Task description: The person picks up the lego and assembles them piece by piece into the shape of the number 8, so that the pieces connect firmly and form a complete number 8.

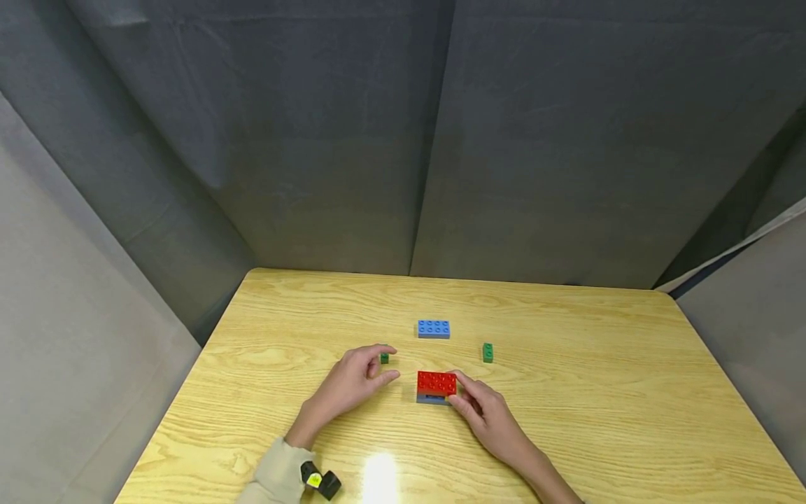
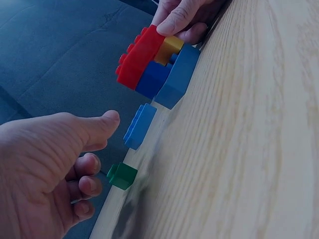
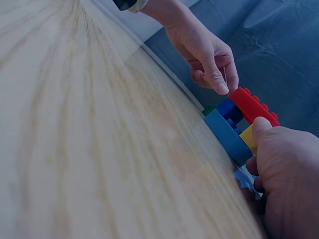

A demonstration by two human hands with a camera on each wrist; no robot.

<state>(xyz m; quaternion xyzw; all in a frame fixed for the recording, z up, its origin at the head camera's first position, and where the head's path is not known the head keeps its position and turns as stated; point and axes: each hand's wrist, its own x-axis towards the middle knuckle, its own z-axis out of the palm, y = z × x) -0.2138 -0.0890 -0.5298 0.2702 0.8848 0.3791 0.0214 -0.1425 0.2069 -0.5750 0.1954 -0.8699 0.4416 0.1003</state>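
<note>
My right hand (image 1: 492, 425) grips one end of the brick stack (image 1: 436, 389)

The largest thing before me is the grey curtain (image 1: 315, 140), which fills the view from ten o'clock to two o'clock. Below it is the wooden table (image 1: 604, 392), with its far edge toward twelve.

I take the stack as the centre of my clock. My right hand comes from four o'clock. Its grip is narrow: thumb and fingers pinch the end of the stack at three o'clock. My left hand (image 1: 345, 387) is at nine o'clock, well apart from the stack. Its grip is wide, with a clear gap between thumb and forefinger, and it holds nothing. Its other fingers are loosely bent.

The stack is in three layers. On top lies the red brick (image 1: 436, 380), studs upward. At the bottom is the light blue brick (image 2: 178, 77); I cannot tell if it touches the table. The loose blue brick (image 1: 434, 330) lies on the table at twelve o'clock. Between red and light blue, the dark blue brick (image 2: 152, 79) and the yellow brick (image 2: 170, 50) stand with a gap between them; the yellow one is at the gripped end.

The smallest are green. The right green brick (image 1: 488, 353) is at two o'clock. The left green brick (image 1: 384, 358) is at ten, near my left fingers; I cannot tell whether they touch it.
</note>
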